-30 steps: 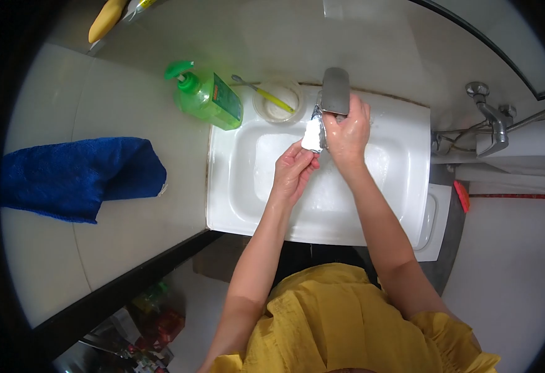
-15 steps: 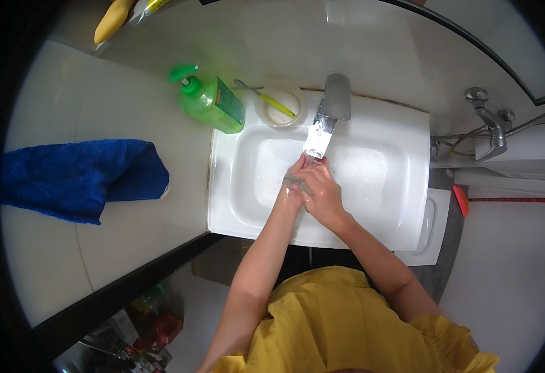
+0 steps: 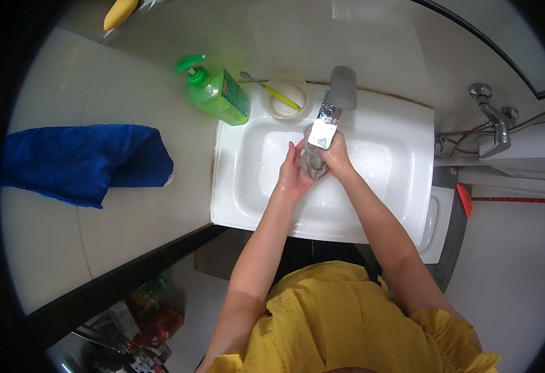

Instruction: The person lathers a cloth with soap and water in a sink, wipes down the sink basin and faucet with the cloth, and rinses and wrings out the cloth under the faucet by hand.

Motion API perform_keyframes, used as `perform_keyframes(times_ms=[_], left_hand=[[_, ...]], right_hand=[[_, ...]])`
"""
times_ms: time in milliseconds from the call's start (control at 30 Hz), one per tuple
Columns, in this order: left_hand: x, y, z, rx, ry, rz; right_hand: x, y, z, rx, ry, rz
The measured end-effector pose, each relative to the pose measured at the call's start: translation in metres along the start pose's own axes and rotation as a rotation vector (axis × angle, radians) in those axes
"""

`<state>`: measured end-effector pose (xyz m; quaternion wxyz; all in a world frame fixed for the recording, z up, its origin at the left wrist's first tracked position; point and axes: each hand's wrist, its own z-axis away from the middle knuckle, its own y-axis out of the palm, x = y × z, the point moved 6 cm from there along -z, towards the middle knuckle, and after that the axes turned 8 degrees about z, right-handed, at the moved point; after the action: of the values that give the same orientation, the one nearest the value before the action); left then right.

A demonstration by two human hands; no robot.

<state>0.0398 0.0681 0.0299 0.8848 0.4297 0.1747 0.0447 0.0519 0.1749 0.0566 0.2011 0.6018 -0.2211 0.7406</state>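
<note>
A wet grey cloth (image 3: 313,163) is bunched between my hands over the white sink (image 3: 223,205), just under the faucet (image 3: 343,88). My right hand (image 3: 336,156) is closed around the cloth from the right; the faucet's shiny flat lever hides part of its fingers. On the other side, my left hand (image 3: 293,172) lies palm up with its fingers stretched out, touching the cloth's lower left side. Both hands look wet.
A green pump bottle (image 3: 216,96) and a round container (image 3: 285,109) with a yellow-green toothbrush (image 3: 279,96) stand at the sink's back left. A blue towel (image 3: 92,161) lies left. Right of the sink is a metal wall tap (image 3: 496,124).
My hands, pressed together before, have parted. The right hand has moved up toward the faucet with the grey cloth, and the left hand has turned palm up and opened.
</note>
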Motion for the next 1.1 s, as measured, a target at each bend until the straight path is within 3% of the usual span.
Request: perform_keyframes(times_ms=[100,200,300,367,533,633,733,900,1000,1100], left_hand=[[0.007,0.021,0.012,-0.155,-0.160,0.059],[0.007,0.003,-0.020,-0.138,0.034,0.125],[0.002,0.005,-0.031,-0.362,0.362,0.044],[-0.009,0.022,-0.023,-0.358,0.510,-0.178],[-0.035,0.051,-0.002,-0.249,0.913,-0.772],[-0.033,0.045,-0.007,-0.210,0.783,-0.723],[-0.015,0.042,-0.010,-0.179,0.433,-0.360],[-0.012,0.033,-0.010,-0.018,0.347,-0.124],[-0.001,0.008,-0.006,-0.001,0.290,-0.014],[0.005,-0.022,-0.005,0.002,0.301,0.002]], right_hand=[[0.017,-0.001,0.013,-0.039,-0.122,0.041],[0.017,-0.003,0.024,-0.125,-0.155,-0.036],[0.006,-0.012,0.021,-0.240,-0.114,-0.303],[0.007,-0.011,0.013,-0.260,-0.003,-0.668],[0.016,-0.012,0.000,-0.267,0.145,-0.765],[0.022,-0.014,-0.012,-0.176,0.212,-0.738],[0.037,-0.014,-0.029,-0.052,0.238,-0.525],[0.049,-0.010,-0.008,0.005,0.231,-0.365],[0.036,0.000,0.018,0.037,0.064,-0.396],[0.020,0.010,0.033,0.185,-0.076,-0.174]])
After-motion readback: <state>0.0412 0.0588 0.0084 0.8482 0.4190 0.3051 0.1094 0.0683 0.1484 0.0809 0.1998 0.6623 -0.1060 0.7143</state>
